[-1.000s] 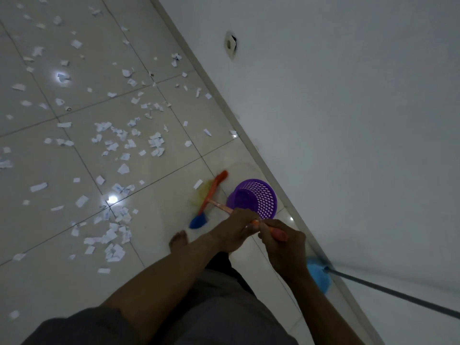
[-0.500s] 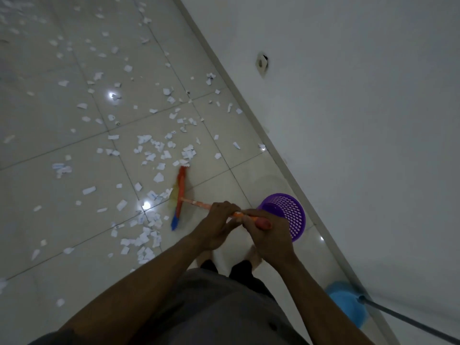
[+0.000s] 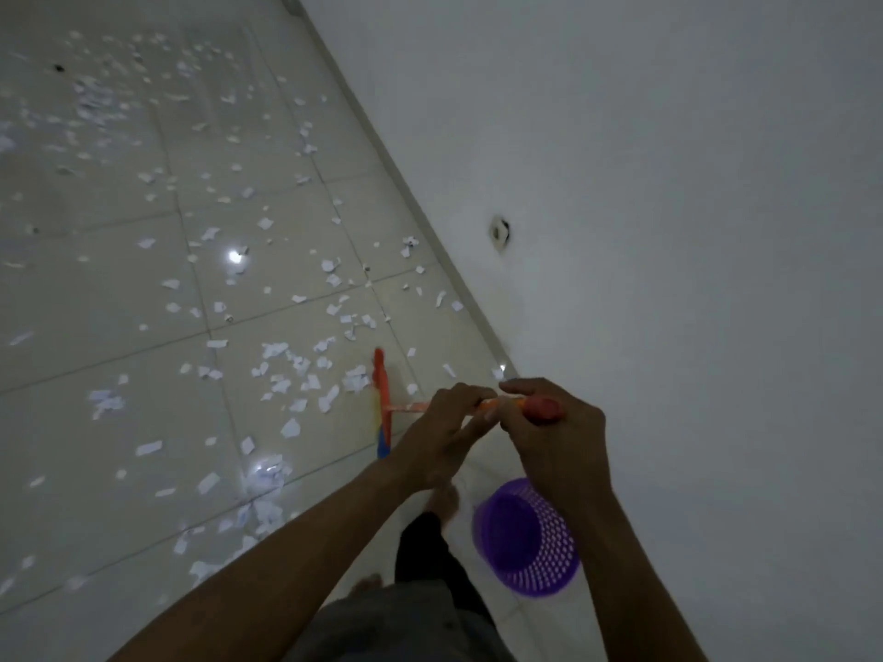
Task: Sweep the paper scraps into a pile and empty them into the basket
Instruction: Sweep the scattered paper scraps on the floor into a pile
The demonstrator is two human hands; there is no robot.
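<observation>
The tiled floor (image 3: 119, 289) takes up the left of the view and meets a plain white wall (image 3: 669, 183) along a slanting skirting line. A small socket (image 3: 499, 230) sits low on the wall. White paper scraps (image 3: 282, 348) lie scattered over most of the tiles. They are thick in a band just left of the broom and in a looser clump nearer the person's feet, thin further off, and a few rest close to the wall. No single pile shows, so the sweeping looks to be at an early stage.

A purple basket (image 3: 525, 537) with a perforated side stands on the floor near the wall, just beside the person's leg, probably kept within reach for emptying later. No scraps show inside it, though the light is dim.

The broom (image 3: 382, 408) has its head down on the tiles, edge-on and touching the nearest scraps, which suits dragging them together. Its orange handle runs back to both hands. The left hand (image 3: 444, 437) has its grip curled round the handle lower down to steer, and the right hand (image 3: 554, 437) has its grip closed round the red end to drive the stroke.
</observation>
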